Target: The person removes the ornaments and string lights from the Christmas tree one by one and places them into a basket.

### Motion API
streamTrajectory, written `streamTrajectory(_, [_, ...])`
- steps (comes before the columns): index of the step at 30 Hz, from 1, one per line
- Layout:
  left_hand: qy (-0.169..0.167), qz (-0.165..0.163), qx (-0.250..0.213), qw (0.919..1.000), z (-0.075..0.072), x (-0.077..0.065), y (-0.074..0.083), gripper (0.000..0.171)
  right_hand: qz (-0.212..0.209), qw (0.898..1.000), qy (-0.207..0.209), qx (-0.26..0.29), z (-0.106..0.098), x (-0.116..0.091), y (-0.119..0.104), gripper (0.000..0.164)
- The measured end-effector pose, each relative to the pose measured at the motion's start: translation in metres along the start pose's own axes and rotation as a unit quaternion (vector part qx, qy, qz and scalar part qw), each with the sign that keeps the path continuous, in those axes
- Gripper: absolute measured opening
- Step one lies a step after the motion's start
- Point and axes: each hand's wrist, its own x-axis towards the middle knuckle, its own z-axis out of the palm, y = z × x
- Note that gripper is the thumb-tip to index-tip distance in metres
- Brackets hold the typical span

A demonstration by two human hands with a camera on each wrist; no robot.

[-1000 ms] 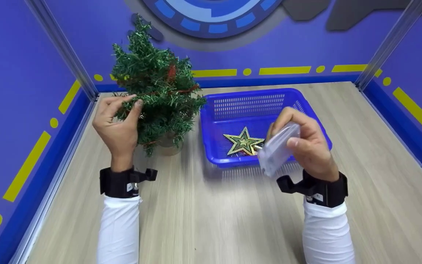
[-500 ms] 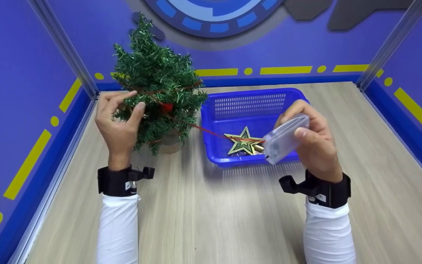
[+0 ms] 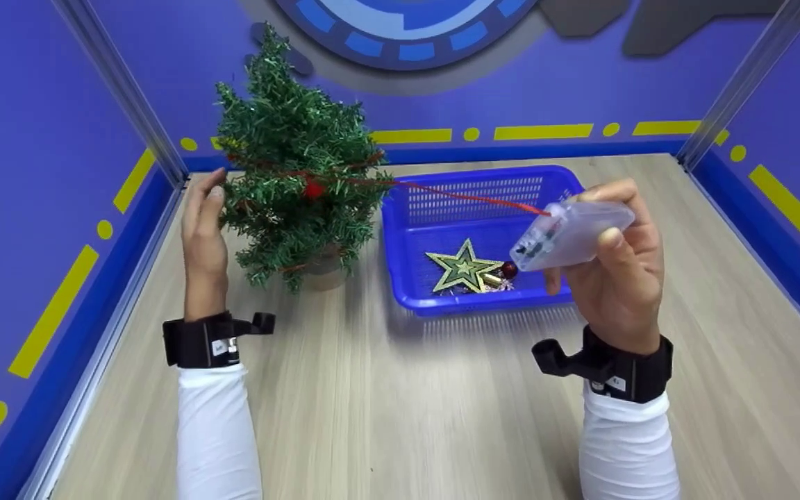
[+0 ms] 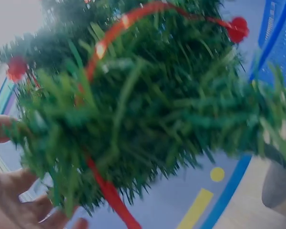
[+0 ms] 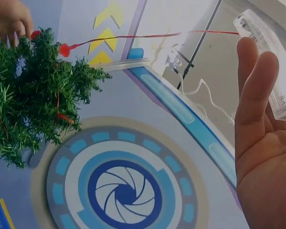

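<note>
My right hand [image 3: 619, 278] holds a clear plastic battery box [image 3: 580, 236] between thumb and fingers, raised over the right side of the basket. From the box a thin red cord [image 3: 469, 196] runs taut leftward to a small green artificial Christmas tree [image 3: 303, 139]. Red pieces hang along the cord, one red ball-like piece [image 4: 238, 29] showing at the tree's side in the left wrist view. My left hand [image 3: 204, 243] stands at the tree's left edge with its fingers extended, fingertips right by the branches and gripping nothing.
Right of the tree sits a blue plastic basket [image 3: 400, 298]. Inside lie a gold and green star [image 3: 464, 267], a dark red ball [image 3: 509, 270] and small gold pieces [image 3: 492, 280]. Blue panels [image 3: 775, 173] wall in the wooden table [image 3: 428, 417].
My right hand has lifted and tilted the battery box up and right, drawing the red cord straight. My left hand has moved slightly left, away from the front branches, its fingers straightening.
</note>
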Motion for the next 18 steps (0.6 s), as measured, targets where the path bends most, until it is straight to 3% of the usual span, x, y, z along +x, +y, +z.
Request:
streamTrajectory(4, [-0.058, -0.095, 0.010, 0.9937, -0.009, 0.008, -0.011, 0.065, -0.020, 1.000, -0.017, -0.013, 0.019, -0.008, 0.004, 0.026])
streamTrajectory(6, [-0.069, -0.114, 0.002, 0.9911, -0.012, 0.013, -0.017, 0.063, -0.022, 0.999, -0.019, -0.023, 0.026, -0.013, 0.006, 0.026])
streamTrajectory(8, [-0.071, -0.094, -0.020, 0.9929, -0.015, 0.019, -0.024, 0.050, -0.023, 0.999, -0.016, -0.035, 0.031, -0.016, 0.009, 0.026])
streamTrajectory(12, [-0.077, -0.005, -0.082, 0.9937, -0.019, 0.028, -0.032, 0.009, -0.028, 0.998, 0.000, -0.055, 0.037, -0.020, 0.011, 0.027])
streamTrajectory(15, [-0.084, 0.021, -0.055, 0.9948, -0.021, 0.032, -0.034, 0.012, -0.039, 0.997, 0.026, -0.060, 0.041, -0.022, 0.011, 0.028])
streamTrajectory(18, [-0.080, 0.011, -0.002, 0.9967, -0.020, 0.034, -0.031, 0.018, -0.057, 0.995, 0.058, -0.060, 0.047, -0.025, 0.008, 0.030])
